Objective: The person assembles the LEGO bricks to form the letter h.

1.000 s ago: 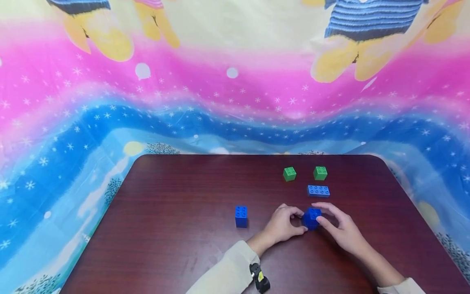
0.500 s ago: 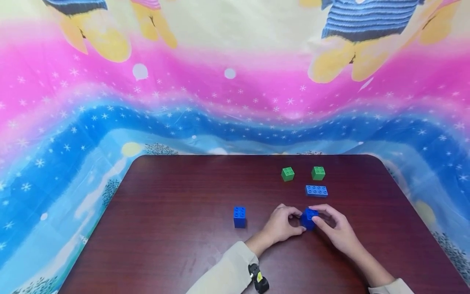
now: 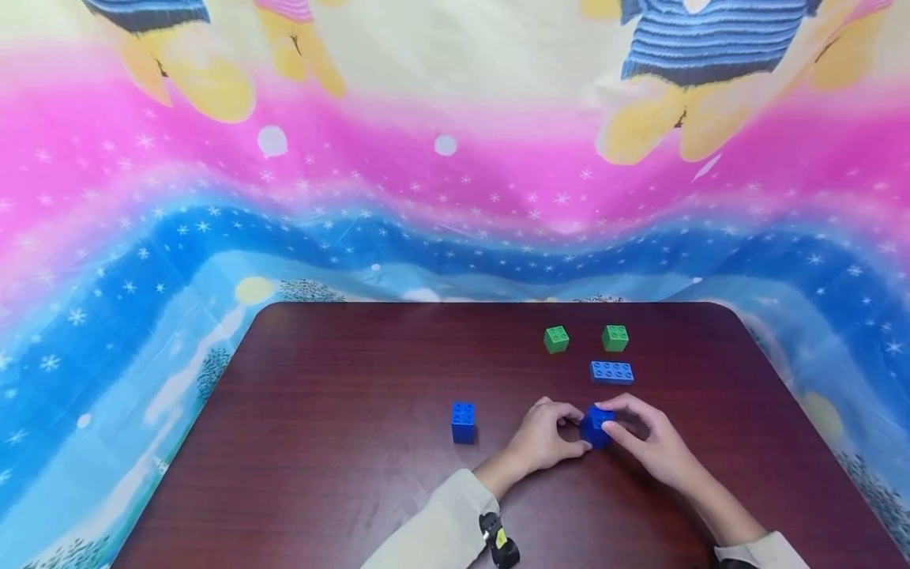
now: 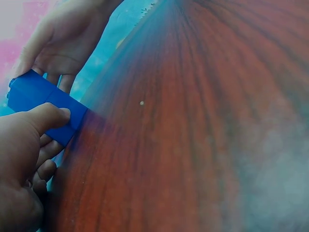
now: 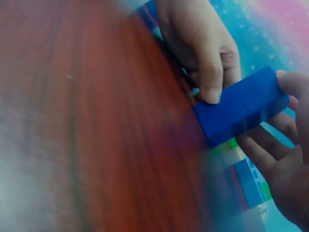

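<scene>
In the head view, two blue toy building bricks [image 3: 596, 434] stand stacked upright on the dark wooden table, between both hands. My left hand [image 3: 546, 436] pinches the lower brick between thumb and fingers, near the tabletop. From the right, my right hand [image 3: 657, 442] grips the upper brick, thumb in front and fingers behind. A seam between the two bricks [image 4: 36, 94] shows in the left wrist view, with studs at the top end. The right wrist view shows the same blue stack [image 5: 241, 106], its two bricks pressed flush.
Another tall blue brick piece [image 3: 464, 423] stands left of my left hand. Beyond the hands lie a lighter blue long brick [image 3: 611, 372] and two green bricks, one left [image 3: 557, 339] and one right [image 3: 614, 338]. A patterned cloth [image 3: 426, 237] hangs behind the table [image 3: 341, 379].
My right hand and the upper brick have shifted slightly left, towards my left hand. The left hand keeps its hold on the lower brick. The head view has moved a little.
</scene>
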`<control>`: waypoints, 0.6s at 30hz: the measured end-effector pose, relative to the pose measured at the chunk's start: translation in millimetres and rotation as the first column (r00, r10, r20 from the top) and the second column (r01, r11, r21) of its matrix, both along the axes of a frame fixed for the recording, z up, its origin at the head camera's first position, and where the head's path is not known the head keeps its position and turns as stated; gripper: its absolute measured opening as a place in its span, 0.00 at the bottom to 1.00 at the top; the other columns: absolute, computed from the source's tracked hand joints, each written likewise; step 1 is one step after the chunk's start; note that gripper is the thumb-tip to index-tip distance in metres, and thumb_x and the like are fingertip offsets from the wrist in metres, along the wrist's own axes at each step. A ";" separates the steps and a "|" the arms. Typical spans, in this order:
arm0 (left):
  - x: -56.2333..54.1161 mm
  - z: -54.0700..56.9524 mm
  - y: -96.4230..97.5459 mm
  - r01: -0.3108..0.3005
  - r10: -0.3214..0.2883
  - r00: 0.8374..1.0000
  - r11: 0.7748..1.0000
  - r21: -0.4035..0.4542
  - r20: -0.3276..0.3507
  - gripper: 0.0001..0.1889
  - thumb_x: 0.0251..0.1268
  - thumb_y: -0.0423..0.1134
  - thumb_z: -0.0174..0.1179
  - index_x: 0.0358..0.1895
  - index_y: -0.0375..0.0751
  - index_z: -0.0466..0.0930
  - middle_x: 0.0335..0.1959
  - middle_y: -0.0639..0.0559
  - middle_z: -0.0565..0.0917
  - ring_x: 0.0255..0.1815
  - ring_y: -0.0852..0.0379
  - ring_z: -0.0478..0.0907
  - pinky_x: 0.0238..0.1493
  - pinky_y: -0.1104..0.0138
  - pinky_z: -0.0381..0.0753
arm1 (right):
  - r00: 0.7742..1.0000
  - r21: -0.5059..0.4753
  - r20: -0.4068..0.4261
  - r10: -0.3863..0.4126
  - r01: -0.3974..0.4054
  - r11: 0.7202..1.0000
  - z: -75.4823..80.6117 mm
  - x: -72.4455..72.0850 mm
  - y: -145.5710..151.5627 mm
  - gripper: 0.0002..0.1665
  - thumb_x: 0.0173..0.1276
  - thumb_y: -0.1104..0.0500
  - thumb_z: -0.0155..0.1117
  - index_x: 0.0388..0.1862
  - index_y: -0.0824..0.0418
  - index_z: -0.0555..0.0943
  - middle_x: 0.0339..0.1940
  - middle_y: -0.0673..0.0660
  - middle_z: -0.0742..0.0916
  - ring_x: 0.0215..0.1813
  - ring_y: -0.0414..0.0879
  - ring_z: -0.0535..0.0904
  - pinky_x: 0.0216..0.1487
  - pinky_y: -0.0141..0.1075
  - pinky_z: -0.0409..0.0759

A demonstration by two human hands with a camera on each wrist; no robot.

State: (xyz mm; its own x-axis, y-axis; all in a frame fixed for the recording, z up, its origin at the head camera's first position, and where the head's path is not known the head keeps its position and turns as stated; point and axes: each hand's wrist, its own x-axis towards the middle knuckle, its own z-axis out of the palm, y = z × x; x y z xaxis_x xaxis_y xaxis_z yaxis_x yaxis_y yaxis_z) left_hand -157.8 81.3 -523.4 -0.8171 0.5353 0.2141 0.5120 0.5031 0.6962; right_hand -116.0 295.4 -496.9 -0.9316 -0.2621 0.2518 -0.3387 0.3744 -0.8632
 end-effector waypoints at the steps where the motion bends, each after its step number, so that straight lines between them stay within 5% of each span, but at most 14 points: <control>1: -0.1 0.5 -0.1 -0.003 0.003 1.000 1.000 -0.001 -0.003 0.19 0.54 0.46 0.78 0.49 0.47 0.88 0.40 0.63 0.87 0.41 0.70 0.73 0.43 0.83 0.69 | 1.000 0.003 0.011 0.006 -0.006 1.000 1.1 -0.9 0.7 0.14 0.74 0.67 0.62 0.57 0.60 0.81 0.51 0.56 0.86 0.53 0.39 0.84 0.50 0.29 0.83; 18: 0.2 -0.4 0.7 -0.007 0.007 1.000 1.000 -0.005 0.004 0.19 0.54 0.46 0.78 0.49 0.48 0.88 0.40 0.64 0.87 0.40 0.71 0.73 0.43 0.83 0.69 | 0.997 0.035 0.047 0.059 -0.060 0.998 10.0 -4.5 4.7 0.13 0.73 0.66 0.65 0.55 0.58 0.82 0.48 0.54 0.85 0.50 0.41 0.84 0.50 0.29 0.83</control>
State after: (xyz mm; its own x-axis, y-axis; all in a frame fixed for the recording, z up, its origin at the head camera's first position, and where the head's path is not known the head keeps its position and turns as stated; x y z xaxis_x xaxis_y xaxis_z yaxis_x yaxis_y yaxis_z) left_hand -157.6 82.0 -523.8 -0.8218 0.5306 0.2078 0.5054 0.5102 0.6959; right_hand -120.6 300.1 -486.9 -0.9245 -0.3255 0.1982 -0.3213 0.3861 -0.8647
